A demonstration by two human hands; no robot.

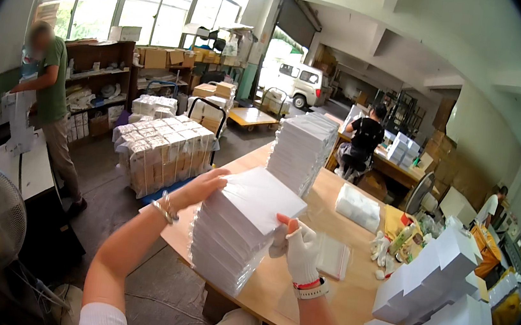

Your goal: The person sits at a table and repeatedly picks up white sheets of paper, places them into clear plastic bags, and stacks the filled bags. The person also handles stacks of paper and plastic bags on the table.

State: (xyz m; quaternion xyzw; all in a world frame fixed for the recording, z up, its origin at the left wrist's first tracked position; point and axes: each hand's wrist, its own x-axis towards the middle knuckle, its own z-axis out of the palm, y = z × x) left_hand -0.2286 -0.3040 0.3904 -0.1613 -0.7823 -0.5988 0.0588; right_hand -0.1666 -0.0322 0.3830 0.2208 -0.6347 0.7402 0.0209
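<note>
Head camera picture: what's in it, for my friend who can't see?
A person's bare left grip and white-gloved right grip are at the top of a tall stack of white packs on a wooden table. Another stack stands behind, with white blocks at right. Beyond are other people and a van.

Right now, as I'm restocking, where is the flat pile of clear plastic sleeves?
In the head view, the sleeves lie right of centre on the wooden table, beside the gloved right hand.
</note>
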